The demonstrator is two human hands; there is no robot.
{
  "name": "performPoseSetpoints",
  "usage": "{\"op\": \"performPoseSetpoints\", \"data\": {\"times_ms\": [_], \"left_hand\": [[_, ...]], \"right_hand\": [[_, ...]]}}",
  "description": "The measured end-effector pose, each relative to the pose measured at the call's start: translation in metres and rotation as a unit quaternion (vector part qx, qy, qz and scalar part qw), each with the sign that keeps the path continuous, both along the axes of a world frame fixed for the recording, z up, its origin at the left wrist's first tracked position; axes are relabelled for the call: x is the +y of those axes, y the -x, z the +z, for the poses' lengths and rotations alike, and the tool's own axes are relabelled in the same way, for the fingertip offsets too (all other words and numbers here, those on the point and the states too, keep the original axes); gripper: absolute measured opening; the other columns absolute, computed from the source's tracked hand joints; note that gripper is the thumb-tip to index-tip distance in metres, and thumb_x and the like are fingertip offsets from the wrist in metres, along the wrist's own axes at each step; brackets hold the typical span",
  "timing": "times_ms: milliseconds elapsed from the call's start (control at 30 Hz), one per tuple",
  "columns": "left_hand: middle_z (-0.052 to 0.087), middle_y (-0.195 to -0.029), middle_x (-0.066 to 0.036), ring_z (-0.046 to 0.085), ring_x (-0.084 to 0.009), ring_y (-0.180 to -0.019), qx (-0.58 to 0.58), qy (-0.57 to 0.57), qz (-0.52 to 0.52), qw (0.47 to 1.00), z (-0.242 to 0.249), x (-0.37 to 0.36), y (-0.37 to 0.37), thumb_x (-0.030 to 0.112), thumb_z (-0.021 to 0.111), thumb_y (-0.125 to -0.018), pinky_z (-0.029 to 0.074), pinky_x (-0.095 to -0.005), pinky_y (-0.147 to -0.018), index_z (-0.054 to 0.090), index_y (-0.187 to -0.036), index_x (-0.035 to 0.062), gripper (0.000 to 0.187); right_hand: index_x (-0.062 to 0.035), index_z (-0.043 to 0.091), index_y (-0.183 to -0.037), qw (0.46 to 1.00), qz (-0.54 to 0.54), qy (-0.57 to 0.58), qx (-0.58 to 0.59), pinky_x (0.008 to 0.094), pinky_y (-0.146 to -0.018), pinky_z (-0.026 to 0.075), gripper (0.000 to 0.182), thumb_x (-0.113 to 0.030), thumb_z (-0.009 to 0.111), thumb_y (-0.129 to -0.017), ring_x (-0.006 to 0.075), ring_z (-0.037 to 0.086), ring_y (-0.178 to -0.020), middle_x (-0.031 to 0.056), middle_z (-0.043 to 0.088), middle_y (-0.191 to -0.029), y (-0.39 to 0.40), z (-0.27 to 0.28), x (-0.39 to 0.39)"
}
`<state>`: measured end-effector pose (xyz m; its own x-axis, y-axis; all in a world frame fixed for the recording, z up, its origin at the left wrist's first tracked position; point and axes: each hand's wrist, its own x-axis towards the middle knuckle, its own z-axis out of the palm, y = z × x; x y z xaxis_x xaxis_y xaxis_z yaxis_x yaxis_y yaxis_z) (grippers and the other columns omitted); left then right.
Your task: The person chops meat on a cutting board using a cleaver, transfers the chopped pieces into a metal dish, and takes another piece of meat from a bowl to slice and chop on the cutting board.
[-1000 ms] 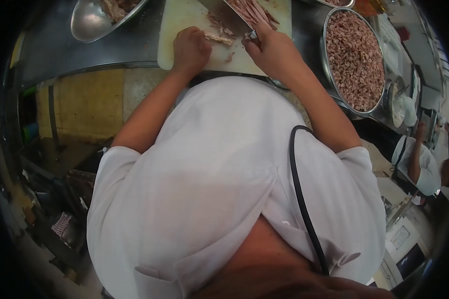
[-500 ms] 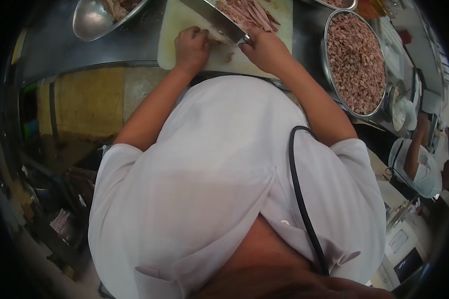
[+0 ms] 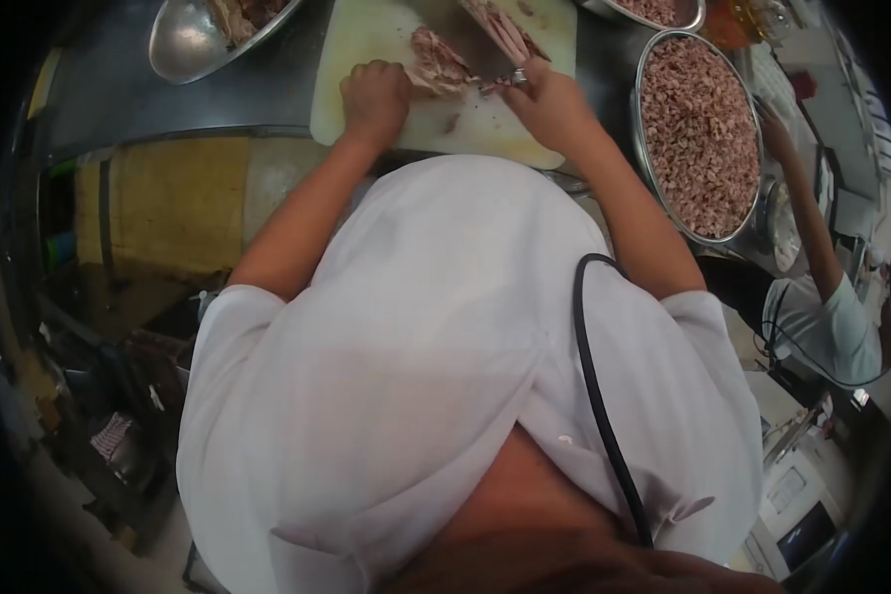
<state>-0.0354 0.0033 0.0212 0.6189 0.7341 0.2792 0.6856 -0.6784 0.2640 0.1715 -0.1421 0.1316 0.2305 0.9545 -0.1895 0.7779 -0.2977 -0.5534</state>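
Note:
My right hand (image 3: 549, 107) is wrapped round the handle of a broad-bladed kitchen knife (image 3: 483, 51). Its blade is smeared by motion and points away from me over the cutting board (image 3: 356, 40). A piece of cooked meat (image 3: 438, 64) lies on the board, left of the blade. My left hand (image 3: 376, 102) is closed, fingers curled, at the near left end of that piece; its fingertips are partly hidden. Beyond the blade are meat strips (image 3: 513, 35), with small scraps close to the knife.
Finely chopped meat fills a large metal bowl (image 3: 640, 148) on the right, with another metal bowl (image 3: 695, 20) behind it. A metal dish (image 3: 180, 45) with meat chunks stands at the far left. A co-worker's arm (image 3: 810, 203) reaches in at right.
The knife has swung right and away from my left hand, uncovering the piece of meat. My right hand has shifted slightly right. The co-worker's arm now stretches toward the counter.

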Motion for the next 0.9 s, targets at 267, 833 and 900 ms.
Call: {"op": "performPoseSetpoints", "data": {"times_ms": [267, 833, 900], "left_hand": [[0.061, -0.126, -0.017, 0.052, -0.0422, -0.124, -0.096, 0.009, 0.038, 0.995, -0.011, -0.002, -0.031, 0.037, 0.065, -0.092, 0.038, -0.063, -0.1, 0.06, -0.125, 0.0038, 0.047], [0.062, -0.118, -0.028, 0.059, -0.0447, -0.109, -0.325, 0.034, -0.026, 0.945, -0.028, 0.025, -0.111, 0.035, 0.064, -0.089, 0.046, -0.0531, -0.098, 0.058, -0.128, -0.0049, 0.056], [0.066, -0.111, -0.027, 0.06, -0.045, -0.108, -0.223, 0.08, 0.02, 0.971, -0.011, 0.042, -0.108, 0.043, 0.065, -0.088, 0.048, -0.0521, -0.096, 0.068, -0.117, -0.0015, 0.053]], "right_hand": [[-0.001, 0.061, -0.103, 0.976, -0.164, 0.054, -0.133, 0.0517, -0.081, 0.053, 0.035, -0.034, 0.063, -0.094, 0.043, 0.069, -0.091, 0.0233, 0.071, -0.091, -0.05, 0.011, -0.049], [0.0031, 0.061, -0.095, 0.99, -0.12, 0.069, -0.014, 0.0521, -0.077, 0.052, 0.032, -0.028, 0.066, -0.09, 0.046, 0.068, -0.086, 0.029, 0.069, -0.087, -0.02, 0.002, -0.061], [0.004, 0.061, -0.093, 0.983, -0.161, 0.078, 0.029, 0.0505, -0.076, 0.052, 0.034, -0.03, 0.068, -0.09, 0.0455, 0.068, -0.086, 0.0288, 0.068, -0.086, -0.028, 0.003, -0.068]]}}
